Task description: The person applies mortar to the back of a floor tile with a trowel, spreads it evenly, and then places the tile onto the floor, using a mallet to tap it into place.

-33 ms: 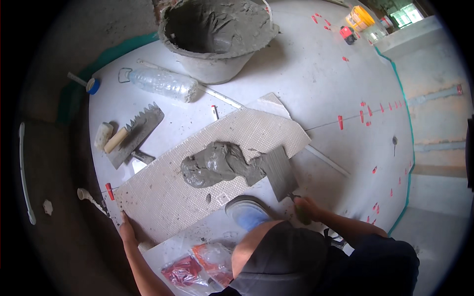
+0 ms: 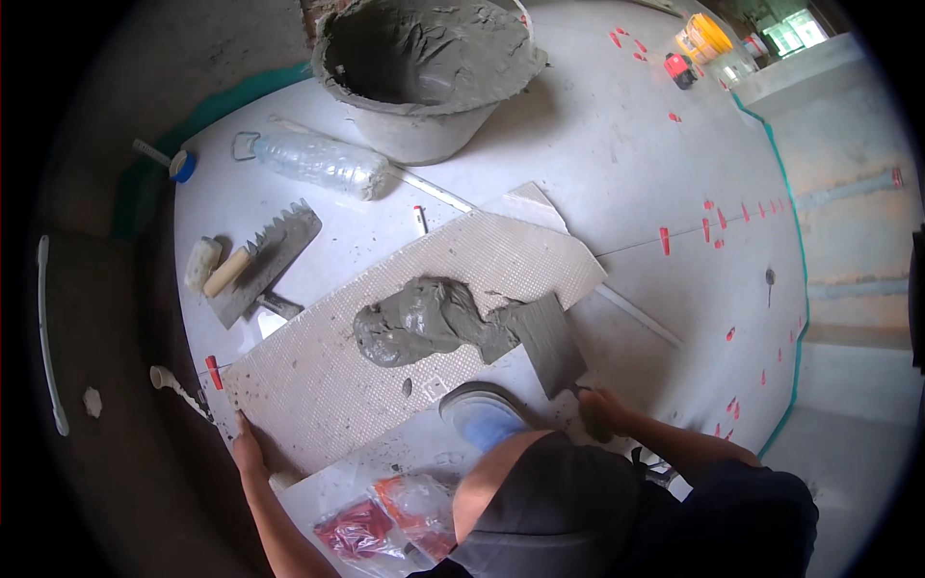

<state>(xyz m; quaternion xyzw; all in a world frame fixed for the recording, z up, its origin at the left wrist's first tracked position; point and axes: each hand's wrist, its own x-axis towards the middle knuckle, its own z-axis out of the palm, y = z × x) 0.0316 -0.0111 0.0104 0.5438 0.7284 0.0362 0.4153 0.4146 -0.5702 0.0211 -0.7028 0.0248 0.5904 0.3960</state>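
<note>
A long pale tile (image 2: 318, 376) lies back side up on the tiled floor, with a mound of grey mortar (image 2: 419, 323) on its middle. My right hand (image 2: 602, 412) grips the handle of a flat trowel (image 2: 549, 345), whose mortar-coated blade rests on the tile's right part, touching the mound. My left hand (image 2: 246, 445) presses on the tile's near left corner. My blue shoe (image 2: 482, 414) stands against the tile's near edge.
A bucket of grey mortar (image 2: 424, 67) stands at the back. A plastic bottle (image 2: 318, 162) and a notched trowel (image 2: 260, 262) lie to the left. Bags of red clips (image 2: 381, 520) sit by my knee. Red spacers (image 2: 665, 239) mark the floor joints at right.
</note>
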